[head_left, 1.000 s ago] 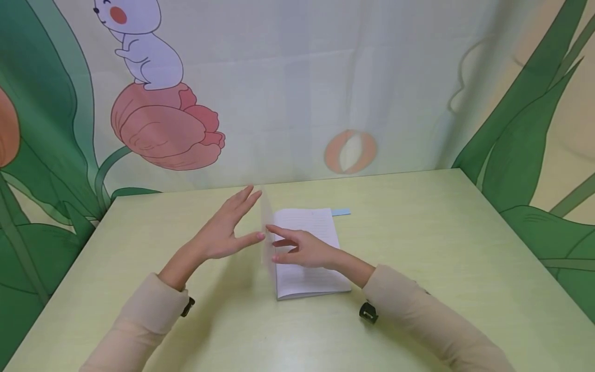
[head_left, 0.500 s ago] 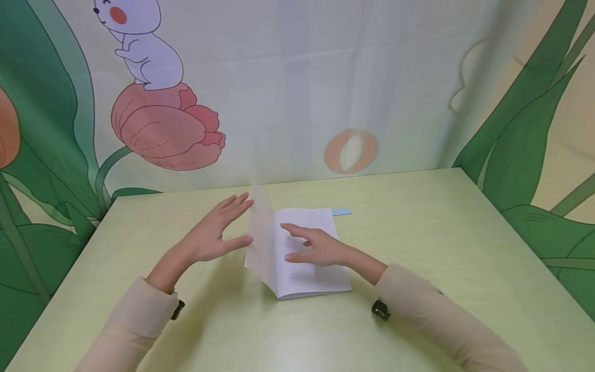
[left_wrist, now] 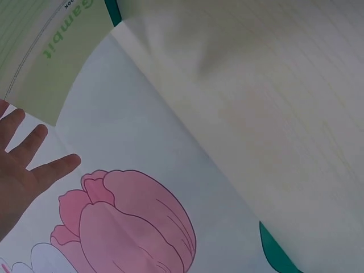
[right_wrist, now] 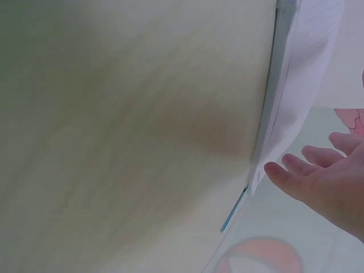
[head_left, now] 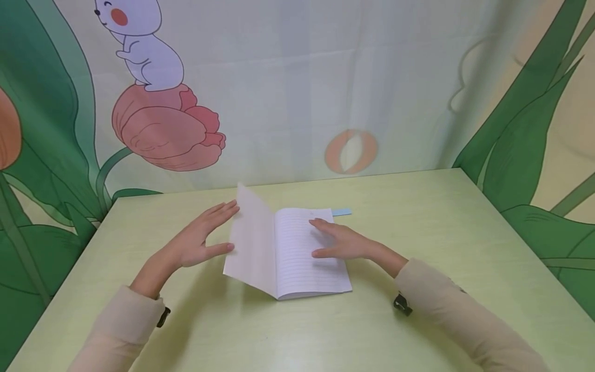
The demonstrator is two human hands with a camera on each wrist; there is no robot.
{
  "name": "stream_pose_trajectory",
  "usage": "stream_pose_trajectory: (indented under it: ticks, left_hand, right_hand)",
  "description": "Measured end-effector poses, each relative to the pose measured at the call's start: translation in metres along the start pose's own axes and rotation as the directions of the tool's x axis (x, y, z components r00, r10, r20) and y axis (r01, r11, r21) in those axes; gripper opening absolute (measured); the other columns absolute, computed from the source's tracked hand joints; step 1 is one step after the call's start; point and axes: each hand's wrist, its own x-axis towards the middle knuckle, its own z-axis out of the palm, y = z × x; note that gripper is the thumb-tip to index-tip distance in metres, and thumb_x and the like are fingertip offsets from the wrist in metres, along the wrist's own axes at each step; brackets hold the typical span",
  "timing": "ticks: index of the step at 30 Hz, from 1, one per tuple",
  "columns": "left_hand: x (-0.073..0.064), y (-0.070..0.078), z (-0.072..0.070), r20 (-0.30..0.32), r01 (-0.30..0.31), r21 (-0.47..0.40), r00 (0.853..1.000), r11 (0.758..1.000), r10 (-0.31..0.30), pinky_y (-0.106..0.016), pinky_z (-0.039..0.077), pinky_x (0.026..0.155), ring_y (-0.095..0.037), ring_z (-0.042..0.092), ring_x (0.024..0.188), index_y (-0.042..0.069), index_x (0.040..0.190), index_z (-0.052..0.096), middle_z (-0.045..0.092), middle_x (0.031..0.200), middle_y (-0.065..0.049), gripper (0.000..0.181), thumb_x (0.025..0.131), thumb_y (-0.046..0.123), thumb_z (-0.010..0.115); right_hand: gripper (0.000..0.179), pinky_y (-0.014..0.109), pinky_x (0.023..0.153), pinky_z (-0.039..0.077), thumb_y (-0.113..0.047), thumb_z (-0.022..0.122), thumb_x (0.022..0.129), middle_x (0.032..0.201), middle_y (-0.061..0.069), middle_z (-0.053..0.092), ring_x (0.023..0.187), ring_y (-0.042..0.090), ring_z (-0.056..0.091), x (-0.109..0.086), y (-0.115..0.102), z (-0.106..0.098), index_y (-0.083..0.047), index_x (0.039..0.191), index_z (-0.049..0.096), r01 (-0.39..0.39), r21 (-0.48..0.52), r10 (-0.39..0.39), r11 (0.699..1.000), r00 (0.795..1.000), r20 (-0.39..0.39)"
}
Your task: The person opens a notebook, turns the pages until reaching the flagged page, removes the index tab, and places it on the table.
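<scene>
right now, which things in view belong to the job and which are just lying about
In the job:
white lined paper notebook
its raised pale-green cover
bare left hand
bare right hand

Seemingly incidental:
flat light-blue strip
flower-print backdrop

The counter [head_left: 488,227] is offering a wide way through on the right, beyond the right sleeve [head_left: 460,305], and a strip on the near side is running between that sleeve and the left sleeve [head_left: 121,320]. The raised cover [head_left: 254,245] is tilting up to the left of the lined page [head_left: 295,258], blocking a low pass from that side. The left hand [head_left: 197,237] is filling the room beside the cover's outer edge; the right hand [head_left: 346,242] is crowding the page's right part. A blue strip [head_left: 342,212] is jutting low from the far right corner, and the backdrop [head_left: 279,93] is walling off the far side.
</scene>
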Motion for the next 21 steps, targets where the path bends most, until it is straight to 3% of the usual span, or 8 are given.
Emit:
stream_pose_trajectory:
  ticks: [5,13,21]
  left_hand:
    - [-0.008,-0.004,0.000,0.000,0.021,0.019,1.000,1.000,-0.021,-0.055,0.018,0.103,-0.037,0.020,0.133,0.003,0.140,0.034,0.026,0.147,-0.013,0.066,0.086,0.033,0.058]
    - [-0.024,-0.011,0.004,0.032,0.148,0.054,0.988,0.988,-0.150,-0.057,0.019,0.101,-0.038,0.020,0.133,0.004,0.139,0.037,0.027,0.147,-0.012,0.073,0.082,0.042,0.062]
    - [-0.039,-0.022,0.011,0.070,0.189,0.061,0.979,0.980,-0.193,-0.061,0.022,0.098,-0.040,0.020,0.132,0.005,0.139,0.036,0.027,0.146,-0.014,0.079,0.079,0.048,0.063]
  right_hand:
    - [0.084,0.047,0.107,0.013,-0.039,0.067,0.081,0.149,0.019,0.015,0.137,0.032,0.012,-0.004,0.009,-0.002,-0.004,0.144,0.023,-0.011,-0.038,0.012,0.999,1.000,0.026]
    - [0.088,0.054,0.106,0.009,-0.039,0.069,0.079,0.148,0.025,0.011,0.134,0.042,0.006,-0.010,0.011,-0.003,-0.002,0.144,0.022,-0.041,-0.127,0.053,0.991,0.994,0.092]
    - [0.090,0.061,0.101,0.011,-0.043,0.067,0.079,0.148,0.026,0.009,0.133,0.045,0.004,-0.010,0.014,0.001,-0.003,0.144,0.019,-0.004,-0.202,0.029,0.979,0.992,0.121]
